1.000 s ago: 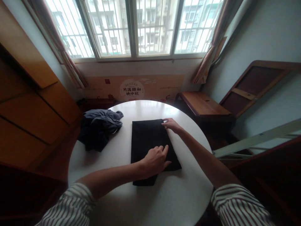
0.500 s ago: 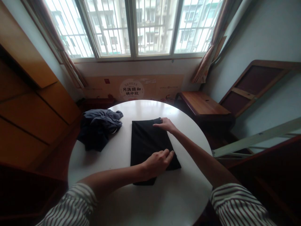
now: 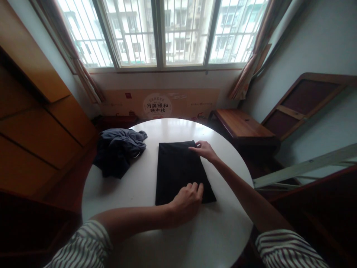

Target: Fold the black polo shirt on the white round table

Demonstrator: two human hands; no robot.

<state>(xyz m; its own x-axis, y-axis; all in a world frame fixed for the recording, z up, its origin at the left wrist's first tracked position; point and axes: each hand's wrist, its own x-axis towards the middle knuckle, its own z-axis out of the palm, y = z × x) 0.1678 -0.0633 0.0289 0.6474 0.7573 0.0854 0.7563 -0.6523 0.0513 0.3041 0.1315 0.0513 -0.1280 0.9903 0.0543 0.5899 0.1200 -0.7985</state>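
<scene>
A black garment [image 3: 178,167], folded into a flat four-sided shape wider at the near end, lies on the round white table [image 3: 220,223]. My left hand [image 3: 187,201] is over its near edge, fingers bent down and closed on the cloth; their tips are partly hidden. At the far right corner, my right hand [image 3: 205,150] pinches the cloth's edge between thumb and fingers. To the left, a crumpled heap of grey and dark clothing [image 3: 119,150] sits apart from the folded garment.
A low wooden table [image 3: 242,123] stands beyond the right rim. Orange-brown cabinets [image 3: 55,123] line the left side. Behind the table, a printed cardboard panel [image 3: 184,102] leans below the barred window [image 3: 184,33]. A pale rail [image 3: 306,167] slants along the right.
The flap that stuck out at the garment's near end no longer shows, and the near edge is straighter. My left hand has moved slightly nearer to me. Creases in the cloth have flattened.
</scene>
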